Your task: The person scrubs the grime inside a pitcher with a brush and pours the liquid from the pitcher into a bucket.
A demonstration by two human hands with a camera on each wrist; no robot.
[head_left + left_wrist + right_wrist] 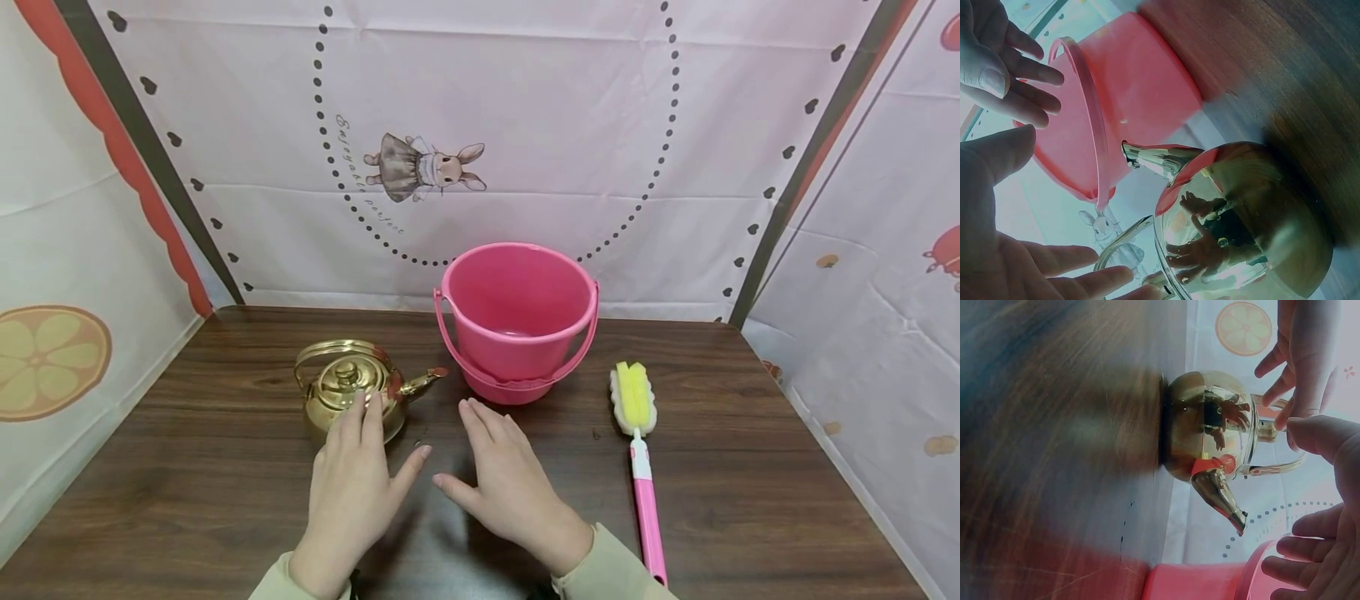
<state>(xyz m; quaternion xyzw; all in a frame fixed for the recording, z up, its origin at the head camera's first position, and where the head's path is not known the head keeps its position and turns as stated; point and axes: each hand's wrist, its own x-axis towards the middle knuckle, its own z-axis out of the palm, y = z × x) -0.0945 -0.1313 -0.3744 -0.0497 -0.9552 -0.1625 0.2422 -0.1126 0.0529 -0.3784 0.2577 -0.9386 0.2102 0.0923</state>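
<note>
A shiny golden kettle [339, 392] stands on the dark wooden table [187, 467], its spout pointing right toward a pink bucket [517, 317]. My left hand [375, 450] is spread with straight fingers, the fingertips over the kettle's near side; I cannot tell whether they touch it. My right hand [480, 458] is open just above the table in front of the bucket and holds nothing. The left wrist view shows the kettle [1241, 231], the bucket [1129, 106] and both open hands. The right wrist view shows the kettle [1207, 431] with the left hand's fingers [1285, 381] beside its handle.
A brush with a yellow sponge head [634, 398] and a pink handle [648, 517] lies on the table right of the bucket. Printed cloth walls [525, 125] close in the back and both sides. The bucket's handle hangs down over its front.
</note>
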